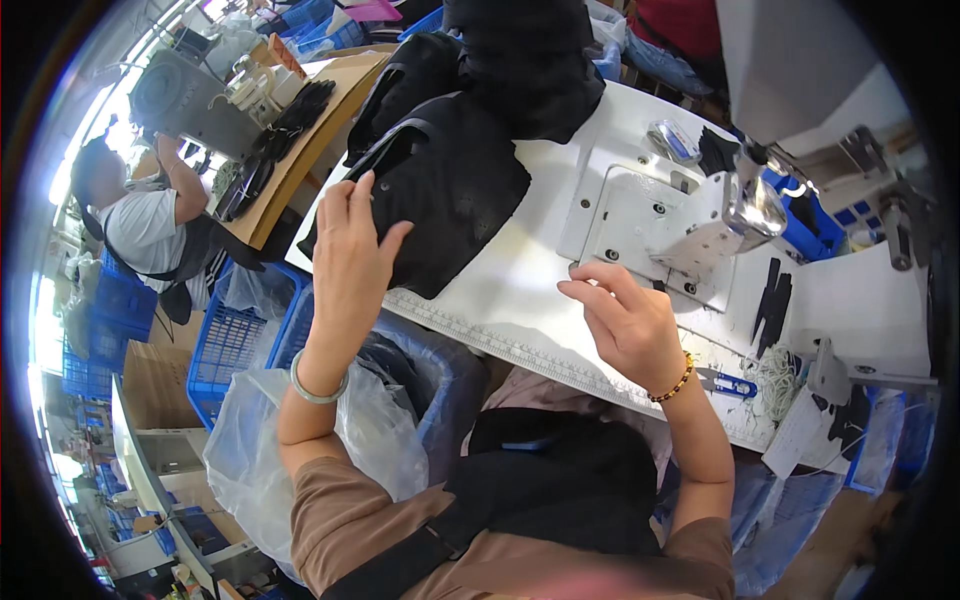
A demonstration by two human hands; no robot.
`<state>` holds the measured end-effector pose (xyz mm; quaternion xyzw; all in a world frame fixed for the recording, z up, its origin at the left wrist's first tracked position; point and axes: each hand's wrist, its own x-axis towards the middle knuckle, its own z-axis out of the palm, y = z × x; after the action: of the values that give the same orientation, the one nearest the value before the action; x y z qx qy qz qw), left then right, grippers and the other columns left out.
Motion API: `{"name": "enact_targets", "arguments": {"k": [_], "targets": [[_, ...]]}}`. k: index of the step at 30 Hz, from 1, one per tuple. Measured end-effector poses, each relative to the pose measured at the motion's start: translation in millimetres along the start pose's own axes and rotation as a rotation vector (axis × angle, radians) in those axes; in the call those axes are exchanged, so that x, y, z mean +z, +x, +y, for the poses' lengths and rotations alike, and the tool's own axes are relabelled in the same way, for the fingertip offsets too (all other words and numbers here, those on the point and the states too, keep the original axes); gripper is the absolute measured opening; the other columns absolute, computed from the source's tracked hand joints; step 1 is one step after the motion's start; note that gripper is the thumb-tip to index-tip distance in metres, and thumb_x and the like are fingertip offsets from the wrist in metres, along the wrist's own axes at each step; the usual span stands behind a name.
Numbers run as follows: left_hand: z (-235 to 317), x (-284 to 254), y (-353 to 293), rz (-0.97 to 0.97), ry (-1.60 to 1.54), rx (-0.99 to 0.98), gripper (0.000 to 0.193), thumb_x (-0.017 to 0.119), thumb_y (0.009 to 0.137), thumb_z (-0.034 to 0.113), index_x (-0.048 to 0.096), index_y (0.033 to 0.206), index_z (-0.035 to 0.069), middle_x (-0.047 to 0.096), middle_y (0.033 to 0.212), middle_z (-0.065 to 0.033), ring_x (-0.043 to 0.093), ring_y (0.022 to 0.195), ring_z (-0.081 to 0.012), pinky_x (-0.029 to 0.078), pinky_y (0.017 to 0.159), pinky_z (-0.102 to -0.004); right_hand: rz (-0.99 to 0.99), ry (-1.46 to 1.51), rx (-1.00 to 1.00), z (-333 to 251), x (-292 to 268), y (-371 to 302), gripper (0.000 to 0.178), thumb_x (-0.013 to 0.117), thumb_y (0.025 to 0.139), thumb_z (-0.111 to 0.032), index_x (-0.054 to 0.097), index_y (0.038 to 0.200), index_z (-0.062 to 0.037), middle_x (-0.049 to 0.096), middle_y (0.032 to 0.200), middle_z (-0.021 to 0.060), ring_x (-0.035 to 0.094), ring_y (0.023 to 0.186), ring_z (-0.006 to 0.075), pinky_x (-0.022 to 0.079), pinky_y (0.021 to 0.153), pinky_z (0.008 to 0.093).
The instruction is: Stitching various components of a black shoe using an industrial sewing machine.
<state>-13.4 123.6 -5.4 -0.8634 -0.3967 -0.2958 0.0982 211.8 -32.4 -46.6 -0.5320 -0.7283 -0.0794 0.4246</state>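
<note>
My left hand [352,245] is at the left edge of a black fabric piece [450,195], over the table's left side. Its fingers stretch forward and the thumb stands apart; whether the fingertips touch the cloth I cannot tell. Over the white table [490,305], before the sewing machine's bed plate [625,225], is my right hand [630,325]. Its fingers are bent, with thumb and forefinger close together. A tiny dark spot shows at the fingertips; what it is I cannot make out. More black fabric [525,70] is piled behind the first piece.
The sewing machine's head [745,205] stands at the right. Small blue-handled snips [730,384] lie beside tangled white thread [778,385] and black strips [772,305]. A ruler strip [500,343] runs along the front edge. A plastic-lined bin [425,370] is below; a co-worker [150,215] sits far left.
</note>
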Motion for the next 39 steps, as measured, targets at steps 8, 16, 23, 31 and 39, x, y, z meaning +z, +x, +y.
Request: {"name": "enact_targets", "arguments": {"k": [8, 16, 23, 31, 39], "targets": [[-5.5, -28.5, 14.3, 0.362, -0.211, -0.171, 0.015, 0.063, 0.080, 0.012, 0.058, 0.086, -0.001, 0.058, 0.077, -0.0127, 0.054, 0.062, -0.0208, 0.042, 0.058, -0.0310, -0.041, 0.096, 0.047, 4.1, -26.9, -22.1, 0.021, 0.059, 0.072, 0.006, 0.062, 0.091, -0.0035, 0.058, 0.089, 0.0043, 0.056, 0.057, 0.0168, 0.045, 0.047, 0.0257], [107.0, -29.8, -49.7, 0.406, -1.269, -0.689, 0.039, 0.055, 0.084, 0.013, 0.051, 0.119, -0.005, 0.059, 0.113, -0.0175, 0.064, 0.081, -0.0223, 0.050, 0.064, -0.0242, 0.019, 0.851, 0.449, -26.8, -35.4, -24.3, 0.073, 0.072, 0.073, -0.002, 0.034, 0.135, -0.0109, 0.043, 0.128, 0.0095, 0.061, 0.082, 0.0128, 0.047, 0.048, 0.0187], [159.8, 23.2, 12.1, -0.513, -2.192, -0.867, 0.033, 0.046, 0.095, 0.034, 0.054, 0.105, 0.003, 0.064, 0.090, -0.0081, 0.059, 0.081, -0.0134, 0.046, 0.076, -0.0222, -0.025, 1.095, 0.955, 4.9, -61.2, -43.7, 0.018, 0.066, 0.084, -0.018, 0.058, 0.083, -0.0020, 0.057, 0.064, -0.0005, 0.055, 0.048, 0.0048, 0.038, 0.038, 0.0169], [177.6, 39.1, 58.3, -0.596, -1.538, -0.071, 0.020, 0.054, 0.092, 0.016, 0.063, 0.095, -0.002, 0.060, 0.081, -0.0001, 0.055, 0.069, -0.0045, 0.045, 0.063, -0.0181, 0.201, 1.007, 0.897, 12.9, -78.5, -24.2, 0.020, 0.064, 0.086, -0.019, 0.056, 0.086, -0.0007, 0.060, 0.068, 0.0041, 0.049, 0.043, 0.0036, 0.038, 0.036, 0.0178], [211.6, 46.8, 84.1, -0.266, -1.423, -0.052, 0.020, 0.053, 0.091, 0.013, 0.062, 0.098, -0.004, 0.051, 0.065, 0.0040, 0.042, 0.058, -0.0032, 0.035, 0.052, -0.0184, 0.419, 0.903, 0.887, 20.4, -83.0, -7.6, 0.021, 0.058, 0.089, -0.017, 0.059, 0.093, 0.0033, 0.064, 0.069, 0.0086, 0.049, 0.036, 0.0062, 0.033, 0.031, 0.0185]]}}
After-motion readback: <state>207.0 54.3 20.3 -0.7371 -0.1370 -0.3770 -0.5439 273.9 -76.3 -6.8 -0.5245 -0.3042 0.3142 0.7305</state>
